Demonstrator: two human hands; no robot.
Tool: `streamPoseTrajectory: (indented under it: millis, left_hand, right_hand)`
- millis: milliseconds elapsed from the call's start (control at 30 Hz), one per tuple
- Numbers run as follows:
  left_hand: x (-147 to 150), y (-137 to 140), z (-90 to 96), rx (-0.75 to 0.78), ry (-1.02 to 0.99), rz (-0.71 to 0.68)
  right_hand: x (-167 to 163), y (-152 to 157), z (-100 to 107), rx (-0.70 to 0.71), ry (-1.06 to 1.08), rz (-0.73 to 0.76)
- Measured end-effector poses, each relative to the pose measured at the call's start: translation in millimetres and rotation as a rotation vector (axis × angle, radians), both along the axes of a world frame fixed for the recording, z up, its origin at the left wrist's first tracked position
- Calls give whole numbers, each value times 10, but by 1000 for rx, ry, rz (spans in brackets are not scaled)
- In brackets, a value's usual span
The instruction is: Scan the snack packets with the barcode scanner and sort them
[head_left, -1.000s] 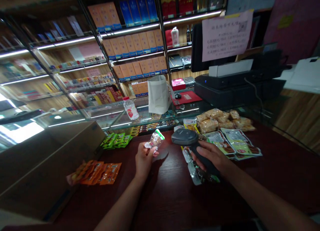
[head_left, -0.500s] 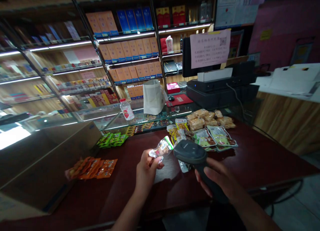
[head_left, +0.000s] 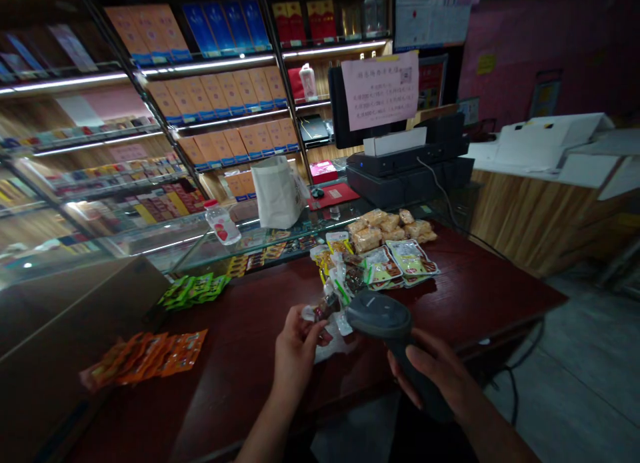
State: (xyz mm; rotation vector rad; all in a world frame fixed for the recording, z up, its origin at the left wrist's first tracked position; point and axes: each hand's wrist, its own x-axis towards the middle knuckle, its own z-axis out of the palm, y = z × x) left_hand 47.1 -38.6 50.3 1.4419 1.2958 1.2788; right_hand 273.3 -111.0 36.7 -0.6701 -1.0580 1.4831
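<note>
My right hand [head_left: 435, 366] is wrapped round the handle of a dark grey barcode scanner [head_left: 379, 313], its head pointing left. Just left of the scanner head, my left hand [head_left: 299, 339] pinches a small clear snack packet [head_left: 326, 307] with something brown inside. Behind that packet lie more snack packets [head_left: 345, 269], partly overlapped by it. Flat green-and-white packets [head_left: 414, 257] rest to their right, and a pile of wrapped tan snacks [head_left: 387, 228] sits behind them.
Orange packets [head_left: 160, 356] and green packets [head_left: 195, 291] lie on the dark red table [head_left: 240, 369] beside a cardboard box [head_left: 90, 309]. Behind stand a bottle [head_left: 223, 224], a white bag [head_left: 278, 195], and a monitor [head_left: 345, 139] with a paper sign. A cable trails off the right side.
The view has swung right, so the surroundings sit further left. The bright scanner light on the packet has gone out. Both hands keep their holds.
</note>
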Motion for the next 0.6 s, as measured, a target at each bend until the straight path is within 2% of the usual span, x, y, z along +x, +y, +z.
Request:
streamPoseTrajectory:
  millis: [133, 267, 400, 600]
  left_hand:
    - [59, 37, -60, -53, -86, -33]
    - [134, 77, -116, -199, -138, -163]
    - [312, 137, -149, -274, -22, -284]
    - [548, 295, -153, -317, 262, -261]
  right_hand:
    - [116, -48, -97, -83, 88, -55]
    - [319, -92, -197, -180, 167, -170]
    - [473, -127, -280, -239, 219, -273]
    - [544, -180, -369, -259, 238, -293]
